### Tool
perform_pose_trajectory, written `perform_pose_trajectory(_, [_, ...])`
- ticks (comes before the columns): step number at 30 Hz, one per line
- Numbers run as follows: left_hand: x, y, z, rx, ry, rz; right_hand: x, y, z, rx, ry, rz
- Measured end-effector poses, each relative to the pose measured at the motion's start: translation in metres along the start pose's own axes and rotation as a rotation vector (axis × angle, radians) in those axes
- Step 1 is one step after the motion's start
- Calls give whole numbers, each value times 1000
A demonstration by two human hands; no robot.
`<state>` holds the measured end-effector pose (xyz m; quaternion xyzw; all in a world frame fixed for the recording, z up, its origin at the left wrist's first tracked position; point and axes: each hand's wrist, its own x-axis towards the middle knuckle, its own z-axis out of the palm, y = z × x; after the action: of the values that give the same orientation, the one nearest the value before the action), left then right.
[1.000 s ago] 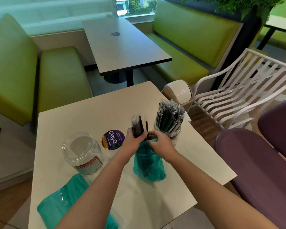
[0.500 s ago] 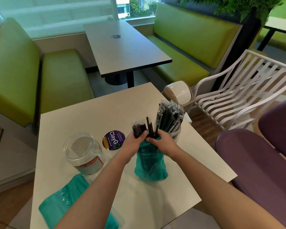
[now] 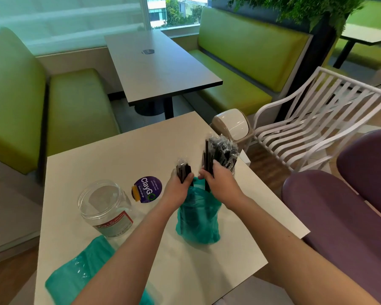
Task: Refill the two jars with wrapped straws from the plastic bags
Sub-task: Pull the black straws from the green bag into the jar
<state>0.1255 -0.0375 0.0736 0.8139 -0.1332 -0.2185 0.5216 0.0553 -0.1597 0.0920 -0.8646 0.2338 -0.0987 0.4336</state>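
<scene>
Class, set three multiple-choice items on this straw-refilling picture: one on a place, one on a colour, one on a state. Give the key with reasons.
1. Where does the purple round sticker lie?
A. on the table, right of the empty jar
B. on the white chair
C. inside the bag

2. What colour is the upright plastic bag between the hands?
A. red
B. teal
C. yellow

3. What is the state of the jar on the left?
A. packed with straws
B. lidded
C. open and empty

Key: 1 A, it lies flat on the table beside the jar. 2 B, the film is teal. 3 C, its mouth is open and nothing shows inside, while the left hand and right hand each hold straws.
</scene>
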Motion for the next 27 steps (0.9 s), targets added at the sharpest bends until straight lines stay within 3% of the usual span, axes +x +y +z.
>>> perform_pose_trajectory(14, [2,2,3,-5,-5,-48,27,-62,-83,116,480,-216])
perform_pose_trajectory(19, [2,-1,3,4,6,-53,28,-52,-68,-83,427,-206])
perform_pose_trajectory(25, [4,-5,1,11,13,-54,33,-23,-38,-256,157,-21])
perform_pose_trajectory(27, [4,-6,1,4,13,-51,33,-25,-36,-351,176,-24])
